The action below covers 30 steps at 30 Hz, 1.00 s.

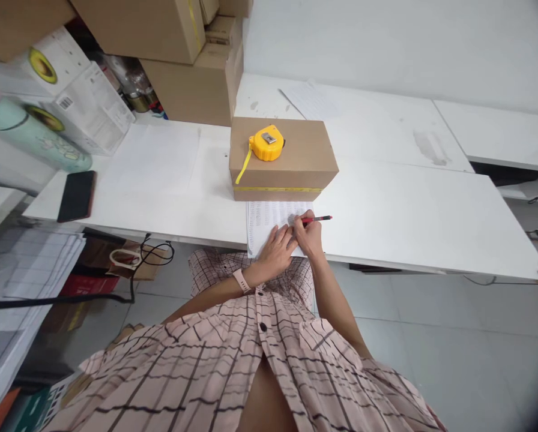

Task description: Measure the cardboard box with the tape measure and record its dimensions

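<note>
A printed sheet of paper (264, 223) lies at the near edge of a white table (408, 210). My left hand (277, 247) rests flat on the sheet, fingers stretched out, with a watch on its wrist. My right hand (309, 235) is closed around a red pen (317, 219) whose tip touches the paper. Just behind the sheet stands a brown cardboard box (291, 163) sealed with yellow tape. A yellow tape measure (267, 144) sits on top of the box, its strap hanging over the front left.
A black phone (76, 195) lies at the table's left end. Large cardboard boxes (192, 66) and white product cartons (77, 96) are stacked at the back left. A green bottle (30, 135) is at far left. Cables (152, 252) hang below the table.
</note>
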Motion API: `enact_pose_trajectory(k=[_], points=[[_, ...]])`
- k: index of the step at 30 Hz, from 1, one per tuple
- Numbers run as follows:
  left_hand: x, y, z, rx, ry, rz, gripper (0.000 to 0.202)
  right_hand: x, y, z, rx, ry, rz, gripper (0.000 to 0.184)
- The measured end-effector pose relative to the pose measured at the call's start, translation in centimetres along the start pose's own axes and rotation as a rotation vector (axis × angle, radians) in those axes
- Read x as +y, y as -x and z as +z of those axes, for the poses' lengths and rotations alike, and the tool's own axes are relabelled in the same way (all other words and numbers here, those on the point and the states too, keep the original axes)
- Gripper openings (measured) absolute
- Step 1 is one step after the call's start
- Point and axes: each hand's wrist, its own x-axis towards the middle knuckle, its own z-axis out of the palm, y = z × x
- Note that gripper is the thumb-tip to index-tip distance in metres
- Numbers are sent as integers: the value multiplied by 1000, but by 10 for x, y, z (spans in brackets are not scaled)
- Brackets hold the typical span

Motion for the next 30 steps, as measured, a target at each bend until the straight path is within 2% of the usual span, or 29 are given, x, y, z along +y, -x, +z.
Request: enact_pose_trajectory(k=[30], points=[[0,0,0,6,-11,5,55,3,-1,0,35,18,15,20]])
